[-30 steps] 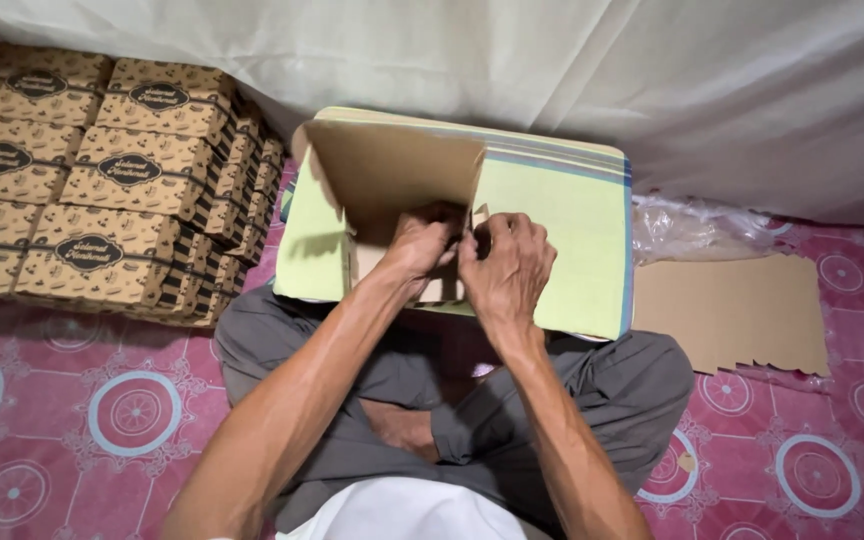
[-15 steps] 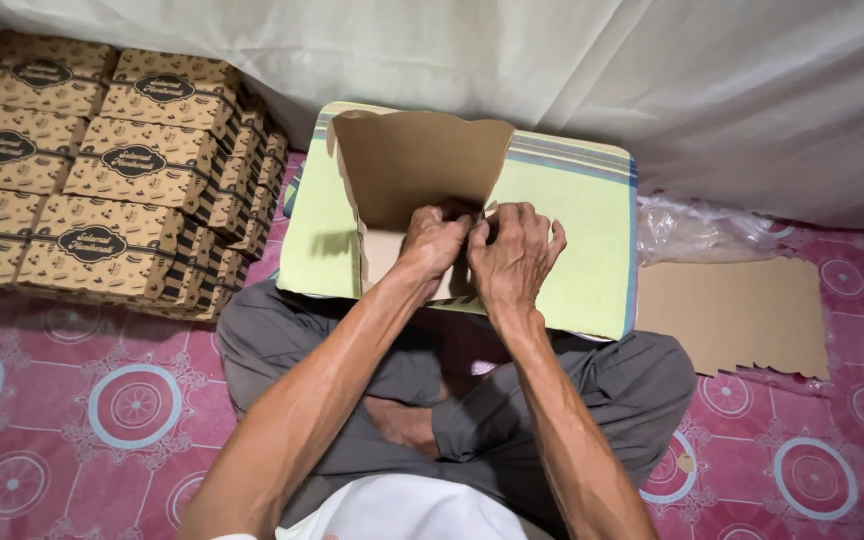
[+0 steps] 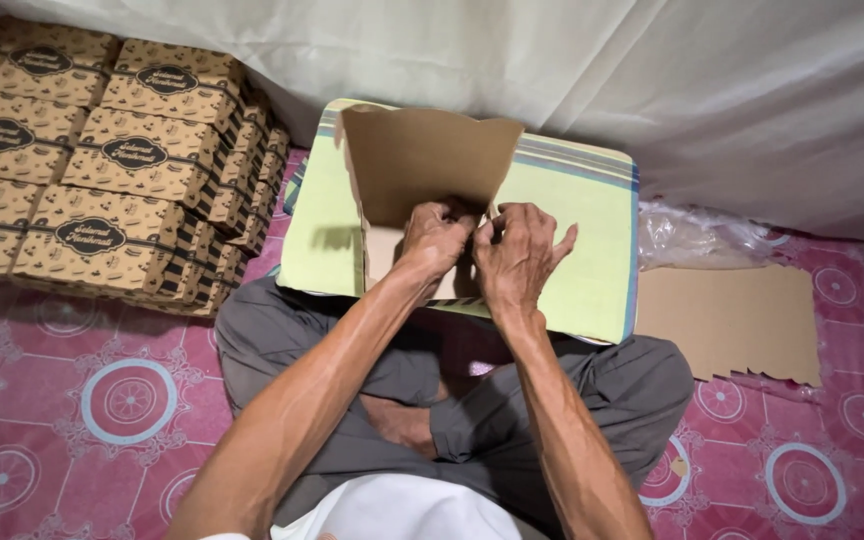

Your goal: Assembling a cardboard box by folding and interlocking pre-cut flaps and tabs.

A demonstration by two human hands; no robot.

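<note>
Cardboard box (image 3: 422,170): plain brown board, matte and smooth, half folded; one wide flap with a curved, notched top edge stands up just beyond both hands, and a lower panel lies under them.
Left hand (image 3: 439,238): fingers curled tight on the box edge at the base of the flap, touching the right hand.
Right hand (image 3: 520,252): pinches the same edge with thumb and first fingers; the other fingers are spread loose to the right.
Cushion (image 3: 582,270): flat, rectangular, pale green cloth with blue stripes on the borders, under the box and hands, resting on the crossed legs.
Finished boxes (image 3: 102,170): printed brown cartons with dark oval labels, stacked in rows well to the left of the left hand.
Flat cardboard sheets (image 3: 732,320): brown, with a zigzag lower edge, on the floor right of the right hand.
Plastic bag (image 3: 697,235): clear, crumpled, beyond the sheets.
Floor mat (image 3: 72,400): pink, glossy, with circle patterns.
</note>
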